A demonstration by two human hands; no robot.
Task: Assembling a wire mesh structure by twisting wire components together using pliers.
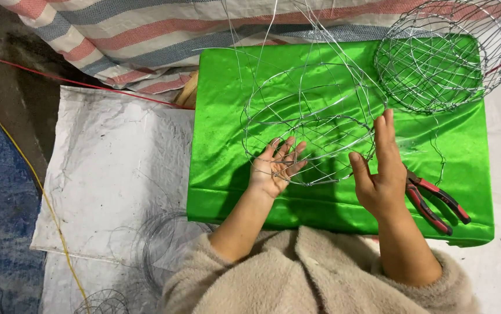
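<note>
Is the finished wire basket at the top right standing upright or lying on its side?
On its side: the finished wire basket lies tipped on the green cloth, its round opening and inner rings facing the camera.

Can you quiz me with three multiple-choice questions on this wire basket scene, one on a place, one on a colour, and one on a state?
1. Where do the pliers lie?
A. on the green cloth, beside the right hand
B. inside the finished basket
C. on the blue mat

2. What colour are the plier handles?
A. yellow
B. red and black
C. green

3. How do the hands meet the unfinished wire frame?
A. both closed in fists away from it
B. both with fingers spread, against its two sides
C. only one hand near it

Answers:
1 A, the pliers rest on the green cloth just right of the right hand.
2 B, the handles show red with black trim.
3 B, the left hand and the right hand press open-fingered on either side of the frame.
</note>
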